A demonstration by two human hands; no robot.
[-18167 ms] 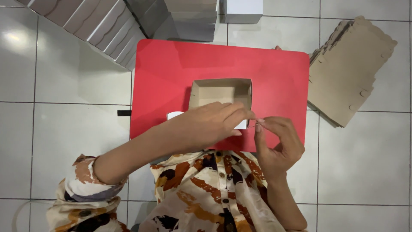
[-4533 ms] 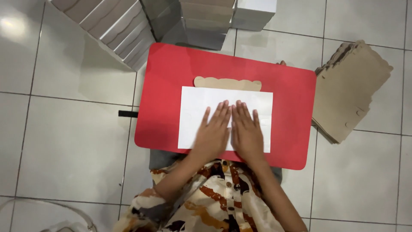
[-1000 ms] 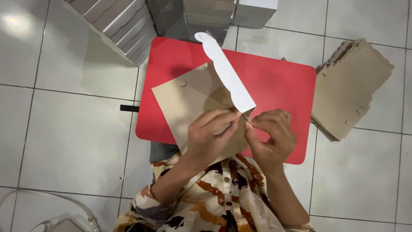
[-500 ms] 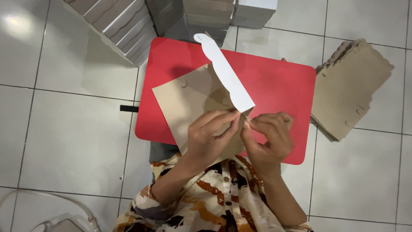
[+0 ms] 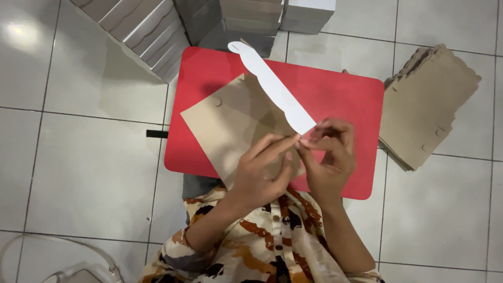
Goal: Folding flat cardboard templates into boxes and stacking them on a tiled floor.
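Both hands meet over the near edge of a red table [image 5: 346, 99] and pinch the same piece of card. The left hand [image 5: 264, 173] comes in from below with its fingers stretched forward, the fingertips [image 5: 293, 140] closed on the near corner of a flat, unfolded cardboard box blank [image 5: 230, 126]. The right hand [image 5: 330, 157] is curled, its thumb and forefinger gripping the same corner from the other side, so the two hands touch there.

The blank is held tilted: its brown side lies spread over the middle of the table, while one long flap [image 5: 272, 86] with a rounded tab at the far end stands up edge-on and shows its white side, pointing away toward the far left corner of the table.

On the tiled floor [image 5: 78, 173] to the right, just beside the table, lies a stack of flat brown blanks [image 5: 429, 110]. Beyond the table's far edge stand piles of finished boxes [image 5: 141, 31], grey and white. The person's patterned sleeves [image 5: 209, 251] fill the lower edge of the view.
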